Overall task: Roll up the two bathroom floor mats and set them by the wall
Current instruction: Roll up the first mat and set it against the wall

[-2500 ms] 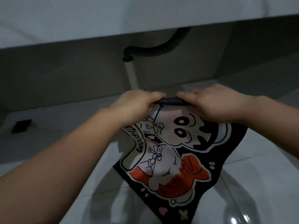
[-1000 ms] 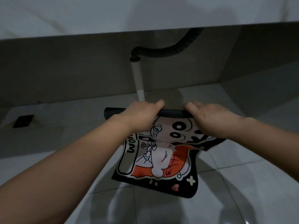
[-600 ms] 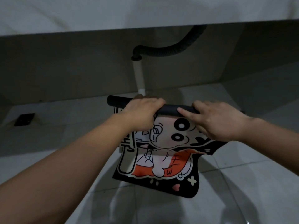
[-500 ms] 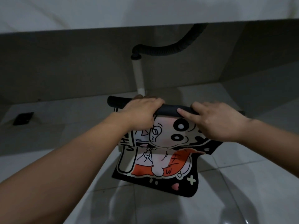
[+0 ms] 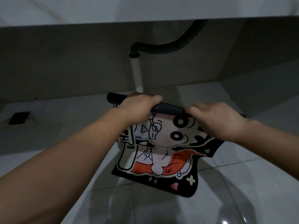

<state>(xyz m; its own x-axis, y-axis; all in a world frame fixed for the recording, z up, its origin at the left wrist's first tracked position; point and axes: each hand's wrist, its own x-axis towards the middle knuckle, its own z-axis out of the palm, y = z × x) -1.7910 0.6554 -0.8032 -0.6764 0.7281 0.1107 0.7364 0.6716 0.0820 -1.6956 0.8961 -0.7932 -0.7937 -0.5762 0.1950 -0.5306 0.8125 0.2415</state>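
Observation:
A black floor mat (image 5: 163, 160) with a cartoon print in white and orange lies on the pale tiled floor, its far end wound into a dark roll (image 5: 168, 108). My left hand (image 5: 139, 109) grips the roll near its left end. My right hand (image 5: 216, 120) presses down on its right part, fingers curled over it. The mat's flat near part is buckled and partly lifted off the floor. Only one mat is in view.
Behind the roll stands a white drain pipe (image 5: 137, 73) joined to a black corrugated hose (image 5: 169, 47) under a white counter. The grey wall (image 5: 64, 62) runs right behind. A dark floor drain (image 5: 19, 118) sits at the left.
The roll has grown and the flat part of the mat has shortened and drawn toward the wall. Both hands stayed on the roll and turned it further.

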